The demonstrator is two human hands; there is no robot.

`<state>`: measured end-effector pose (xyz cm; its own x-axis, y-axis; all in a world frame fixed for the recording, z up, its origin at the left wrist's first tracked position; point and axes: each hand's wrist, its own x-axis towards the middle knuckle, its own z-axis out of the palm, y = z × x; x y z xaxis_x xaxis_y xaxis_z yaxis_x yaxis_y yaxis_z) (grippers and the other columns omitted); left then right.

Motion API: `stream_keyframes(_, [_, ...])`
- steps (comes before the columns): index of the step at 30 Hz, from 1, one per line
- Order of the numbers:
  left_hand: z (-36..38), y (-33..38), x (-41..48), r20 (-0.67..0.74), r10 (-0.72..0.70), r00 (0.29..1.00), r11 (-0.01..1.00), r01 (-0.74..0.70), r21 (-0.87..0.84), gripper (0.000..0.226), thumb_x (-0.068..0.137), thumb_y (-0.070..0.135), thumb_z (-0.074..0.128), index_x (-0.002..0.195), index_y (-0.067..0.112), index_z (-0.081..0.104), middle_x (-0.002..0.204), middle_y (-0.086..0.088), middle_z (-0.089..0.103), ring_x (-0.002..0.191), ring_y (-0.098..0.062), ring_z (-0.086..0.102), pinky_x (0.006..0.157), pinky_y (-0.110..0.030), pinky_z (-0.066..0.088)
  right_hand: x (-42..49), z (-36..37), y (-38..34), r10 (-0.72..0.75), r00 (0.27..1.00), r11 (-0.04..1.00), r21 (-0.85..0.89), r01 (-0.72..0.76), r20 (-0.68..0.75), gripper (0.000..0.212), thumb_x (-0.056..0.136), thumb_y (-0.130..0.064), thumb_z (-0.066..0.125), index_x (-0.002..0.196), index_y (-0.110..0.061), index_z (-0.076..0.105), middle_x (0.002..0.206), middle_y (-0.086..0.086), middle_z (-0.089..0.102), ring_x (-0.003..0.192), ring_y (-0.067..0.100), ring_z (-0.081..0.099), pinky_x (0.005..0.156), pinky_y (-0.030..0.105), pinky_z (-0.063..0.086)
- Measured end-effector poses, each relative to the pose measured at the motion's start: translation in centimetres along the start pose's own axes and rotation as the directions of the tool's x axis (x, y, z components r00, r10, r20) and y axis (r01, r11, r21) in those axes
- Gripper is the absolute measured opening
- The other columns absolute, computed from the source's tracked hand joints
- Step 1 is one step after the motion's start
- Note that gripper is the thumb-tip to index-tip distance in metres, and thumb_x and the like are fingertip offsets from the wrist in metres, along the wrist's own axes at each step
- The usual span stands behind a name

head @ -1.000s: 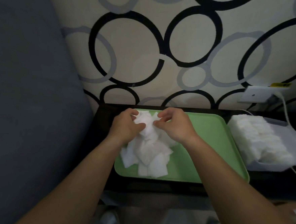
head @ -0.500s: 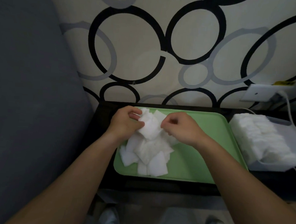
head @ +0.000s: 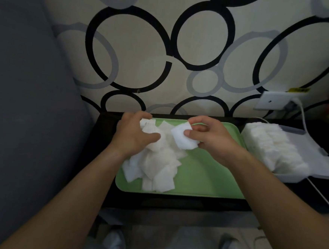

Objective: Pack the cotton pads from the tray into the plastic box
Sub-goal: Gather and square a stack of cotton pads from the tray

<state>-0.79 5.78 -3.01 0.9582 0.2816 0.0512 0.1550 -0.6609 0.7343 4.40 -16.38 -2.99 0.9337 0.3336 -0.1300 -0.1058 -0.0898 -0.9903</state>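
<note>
A loose heap of white square cotton pads (head: 156, 166) lies on the left half of a green tray (head: 204, 177). My left hand (head: 133, 135) rests on the top of the heap and grips a bunch of pads. My right hand (head: 211, 139) pinches a small stack of pads (head: 183, 138) between thumb and fingers, lifted just above the heap. To the right of the tray stands the clear plastic box (head: 320, 164), with a packed row of pads (head: 271, 147) in it.
The tray sits on a dark low table (head: 99, 158) against a wall with ring patterns. A grey sofa (head: 24, 114) fills the left. A wall socket (head: 274, 101) with a white cable (head: 304, 122) is behind the box. My feet show below the table.
My right hand has pulled a small stack of pads away from the heap, moving right. My left hand stays on the heap with its bunch of pads.
</note>
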Motion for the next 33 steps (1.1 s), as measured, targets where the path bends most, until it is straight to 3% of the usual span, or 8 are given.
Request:
stream_keyframes(2, [0.2, 1.3, -0.8, 0.025, 0.036, 0.999, 0.991, -0.032, -0.129, 0.051, 0.073, 0.037, 0.083, 0.119, 0.032, 0.063, 0.118, 0.007, 0.051, 0.108, -0.016, 0.054, 0.091, -0.033, 0.050, -0.3, 0.5, -0.4, -0.020, 1.000, 0.999, 0.030, 0.019, 0.020, 0.017, 0.082, -0.006, 0.075, 0.095, -0.016, 0.069, 0.100, 0.015, 0.073, 0.094, 0.034, 0.070, 0.084, 0.050, 0.053])
stream_keyframes(5, [0.5, 2.9, -1.8, 0.192, 0.064, 0.979, 0.879, 0.036, -0.475, 0.039, 0.079, 0.030, 0.080, 0.114, 0.023, 0.066, 0.107, 0.002, 0.071, 0.093, -0.010, 0.069, 0.074, -0.021, 0.054, -0.5, 1.6, -1.0, -0.043, 0.998, 0.991, 0.126, 0.038, 0.044, 0.011, 0.084, -0.010, 0.074, 0.086, -0.018, 0.068, 0.087, 0.004, 0.073, 0.081, 0.019, 0.069, 0.072, 0.035, 0.050])
stream_keyframes(8, [0.5, 3.3, -1.9, 0.197, 0.059, 0.979, 0.788, 0.075, -0.611, 0.030, 0.083, 0.012, 0.076, 0.112, 0.012, 0.068, 0.101, -0.005, 0.076, 0.092, -0.019, 0.074, 0.080, -0.032, 0.060, -0.6, 3.0, -1.5, -0.049, 0.997, 0.976, 0.213, 0.037, 0.052, 0.008, 0.086, -0.012, 0.072, 0.085, -0.017, 0.066, 0.078, -0.004, 0.071, 0.072, 0.013, 0.067, 0.066, 0.027, 0.049])
stream_keyframes(12, [0.0, 2.3, -1.2, 0.054, -0.089, 0.995, 0.777, 0.103, -0.621, 0.010, 0.086, 0.011, 0.073, 0.093, 0.018, 0.071, 0.091, -0.002, 0.077, 0.088, -0.020, 0.074, 0.083, -0.043, 0.060, 0.0, 4.0, -1.6, -0.043, 0.999, 0.992, 0.116, 0.045, -0.021, 0.013, 0.094, -0.025, 0.064, 0.090, -0.014, 0.068, 0.082, 0.000, 0.070, 0.067, 0.013, 0.061, 0.064, 0.026, 0.047])
stream_keyframes(17, [-0.9, -0.3, 0.0, -0.057, -0.237, 0.970, 0.769, 0.151, -0.622, 0.013, 0.086, 0.017, 0.073, 0.098, 0.020, 0.071, 0.102, -0.005, 0.075, 0.097, -0.024, 0.071, 0.091, -0.051, 0.057, 1.6, 5.2, 0.7, -0.116, 0.991, 0.912, -0.403, 0.078, -0.069, 0.011, 0.085, -0.023, 0.074, 0.095, -0.018, 0.071, 0.084, -0.006, 0.068, 0.073, 0.007, 0.063, 0.061, 0.012, 0.043])
stream_keyframes(22, [-1.4, -1.4, 0.3, -0.057, -0.242, 0.969, 0.768, 0.156, -0.621, 0.012, 0.088, 0.014, 0.071, 0.098, 0.019, 0.070, 0.099, -0.004, 0.075, 0.095, -0.023, 0.072, 0.089, -0.050, 0.057, 2.1, 7.1, 1.6, -0.064, 0.997, 0.771, -0.637, 0.024, -0.039, 0.040, 0.076, -0.045, 0.079, 0.105, -0.023, 0.063, 0.093, -0.007, 0.064, 0.085, 0.013, 0.062, 0.075, 0.031, 0.052])
stream_keyframes(28, [-1.8, -1.9, 0.5, -0.076, -0.225, 0.971, 0.766, 0.128, -0.630, 0.016, 0.087, 0.012, 0.072, 0.103, 0.016, 0.070, 0.101, -0.004, 0.074, 0.096, -0.021, 0.071, 0.092, -0.046, 0.057, 2.7, 8.1, 2.0, -0.043, 0.998, 0.736, -0.677, -0.001, -0.048, 0.039, 0.072, -0.045, 0.081, 0.100, -0.030, 0.058, 0.092, -0.010, 0.061, 0.090, 0.015, 0.062, 0.081, 0.037, 0.054])
stream_keyframes(33, [-2.1, -2.2, 0.7, -0.095, -0.217, 0.972, 0.766, 0.109, -0.634, 0.018, 0.087, 0.011, 0.072, 0.105, 0.016, 0.068, 0.100, -0.003, 0.073, 0.097, -0.021, 0.070, 0.093, -0.046, 0.056, 2.7, 8.1, 1.9, -0.037, 0.995, 0.872, -0.489, -0.011, -0.088, 0.038, 0.073, -0.024, 0.084, 0.101, -0.023, 0.059, 0.077, -0.007, 0.063, 0.071, 0.011, 0.061, 0.063, 0.028, 0.046])
